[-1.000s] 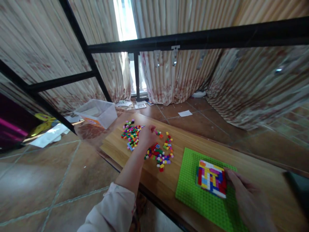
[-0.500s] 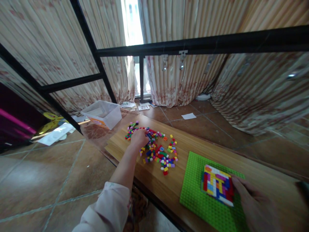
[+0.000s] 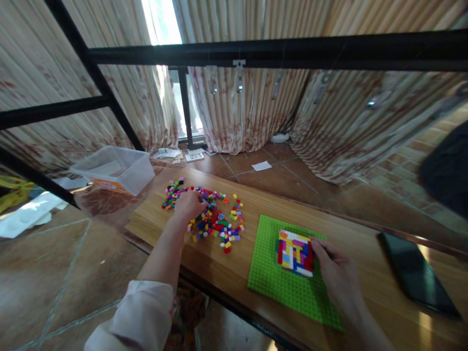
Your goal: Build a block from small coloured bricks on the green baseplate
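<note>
My left hand (image 3: 189, 205) is down on the spread of small coloured toy bricks (image 3: 229, 236), its fingers curled together among them. Whatever those fingertips pinch is hidden behind the hand. On the green studded baseplate (image 3: 263, 275) is a squarish block of toy bricks (image 3: 294, 253), its top a patchwork of red, white, yellow, blue and purple. My right hand (image 3: 338, 270) grips the block's right edge, thumb on the near side, with the other fingers partly out of sight.
The wooden table (image 3: 215, 285) carries a dark tablet-like slab (image 3: 417, 275) at the right. A clear plastic bin (image 3: 137, 170) stands past its left end. Black metal bars (image 3: 278, 51) cross in front of the curtains. Papers (image 3: 261, 166) lie on the tiled floor.
The view has swung right, so everything sits further left and the dark slab now shows fully. My left hand stays at the loose bricks, my right at the block.
</note>
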The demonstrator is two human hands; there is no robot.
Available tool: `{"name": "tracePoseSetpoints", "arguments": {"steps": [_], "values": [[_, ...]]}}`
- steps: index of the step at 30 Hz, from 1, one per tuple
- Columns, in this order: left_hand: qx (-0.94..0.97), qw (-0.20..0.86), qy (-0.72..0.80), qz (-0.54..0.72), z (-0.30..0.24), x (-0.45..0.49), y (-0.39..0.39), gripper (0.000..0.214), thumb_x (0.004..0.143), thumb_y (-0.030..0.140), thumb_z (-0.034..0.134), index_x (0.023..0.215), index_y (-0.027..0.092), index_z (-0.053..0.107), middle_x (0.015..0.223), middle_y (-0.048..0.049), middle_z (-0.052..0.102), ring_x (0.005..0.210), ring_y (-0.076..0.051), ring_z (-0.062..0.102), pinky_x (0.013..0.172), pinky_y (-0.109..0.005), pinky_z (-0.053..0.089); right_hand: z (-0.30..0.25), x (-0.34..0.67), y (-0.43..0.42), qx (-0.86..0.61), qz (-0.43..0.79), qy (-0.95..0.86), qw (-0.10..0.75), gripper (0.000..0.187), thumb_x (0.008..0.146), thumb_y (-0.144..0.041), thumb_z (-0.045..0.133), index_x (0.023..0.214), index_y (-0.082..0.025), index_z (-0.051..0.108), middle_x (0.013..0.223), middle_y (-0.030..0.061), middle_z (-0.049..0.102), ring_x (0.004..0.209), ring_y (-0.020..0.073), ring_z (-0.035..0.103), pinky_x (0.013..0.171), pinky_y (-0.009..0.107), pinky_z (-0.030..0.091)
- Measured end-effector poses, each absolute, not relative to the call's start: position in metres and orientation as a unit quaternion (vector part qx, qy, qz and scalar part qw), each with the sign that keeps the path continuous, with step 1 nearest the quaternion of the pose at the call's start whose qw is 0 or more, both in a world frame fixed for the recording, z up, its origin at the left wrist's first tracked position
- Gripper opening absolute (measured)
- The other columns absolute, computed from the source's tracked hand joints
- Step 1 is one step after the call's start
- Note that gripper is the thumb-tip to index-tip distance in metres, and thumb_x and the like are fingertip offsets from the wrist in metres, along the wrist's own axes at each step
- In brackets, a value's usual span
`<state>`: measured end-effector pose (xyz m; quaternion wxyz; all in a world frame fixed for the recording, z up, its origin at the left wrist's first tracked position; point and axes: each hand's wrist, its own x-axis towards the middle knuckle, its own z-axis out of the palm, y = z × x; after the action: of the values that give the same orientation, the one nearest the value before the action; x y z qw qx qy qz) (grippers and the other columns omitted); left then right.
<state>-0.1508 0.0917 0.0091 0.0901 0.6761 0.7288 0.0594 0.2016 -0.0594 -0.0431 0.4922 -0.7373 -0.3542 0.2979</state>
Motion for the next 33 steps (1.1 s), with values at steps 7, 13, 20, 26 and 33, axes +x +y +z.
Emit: {"name": "tracePoseSetpoints", "arguments": {"steps": [7, 13, 20, 26, 33], "values": [[0.688, 0.091, 0.720, 0.034, 0.013, -0.133, 0.088, 0.028, 0.074, 0.043, 0.064, 0.090, 0.024, 0.076, 0.094, -0.0067, 0.075, 0.094, -0.025, 0.065, 0.076, -0.030, 0.049, -0.047, 0.202, -0.058, -0.716, 0.301, -0.367, 0.512, 0.039, 0.073, -0.050, 0.065, 0.094, -0.018, 0.077, 0.091, 0.0069, 0.077, 0.083, 0.0229, 0.068, 0.073, 0.033, 0.053], [0.734, 0.086, 0.672, 0.052, 0.012, -0.104, 0.076, 0.028, 0.074, 0.041, 0.065, 0.090, 0.022, 0.076, 0.095, -0.0091, 0.074, 0.094, -0.028, 0.066, 0.081, -0.035, 0.049, -0.043, 0.198, -0.057, -0.714, 0.303, -0.363, 0.516, 0.039, 0.073, -0.052, 0.064, 0.089, -0.018, 0.077, 0.090, 0.0074, 0.077, 0.084, 0.0235, 0.068, 0.076, 0.034, 0.052], [0.774, 0.095, 0.624, 0.053, 0.010, -0.092, 0.070, 0.026, 0.075, 0.039, 0.065, 0.088, 0.020, 0.075, 0.098, -0.0105, 0.073, 0.099, -0.029, 0.064, 0.088, -0.038, 0.049, -0.043, 0.199, -0.057, -0.714, 0.298, -0.374, 0.512, 0.040, 0.075, -0.053, 0.064, 0.090, -0.018, 0.077, 0.092, 0.0081, 0.077, 0.085, 0.0241, 0.069, 0.077, 0.035, 0.053], [0.788, 0.115, 0.602, 0.060, 0.008, -0.087, 0.068, 0.031, 0.072, 0.039, 0.068, 0.096, 0.021, 0.075, 0.101, -0.0094, 0.072, 0.101, -0.028, 0.064, 0.089, -0.037, 0.049, -0.043, 0.199, -0.057, -0.714, 0.303, -0.373, 0.509, 0.041, 0.074, -0.054, 0.064, 0.091, -0.018, 0.077, 0.094, 0.0086, 0.077, 0.087, 0.0253, 0.069, 0.080, 0.037, 0.052], [0.809, 0.128, 0.571, 0.053, 0.011, -0.084, 0.066, 0.024, 0.075, 0.037, 0.064, 0.089, 0.022, 0.076, 0.086, -0.0071, 0.073, 0.090, -0.025, 0.066, 0.075, -0.031, 0.048, -0.044, 0.201, -0.057, -0.726, 0.304, -0.373, 0.491, 0.041, 0.076, -0.053, 0.062, 0.093, -0.019, 0.077, 0.096, 0.0077, 0.077, 0.091, 0.0255, 0.068, 0.084, 0.038, 0.051]]}}
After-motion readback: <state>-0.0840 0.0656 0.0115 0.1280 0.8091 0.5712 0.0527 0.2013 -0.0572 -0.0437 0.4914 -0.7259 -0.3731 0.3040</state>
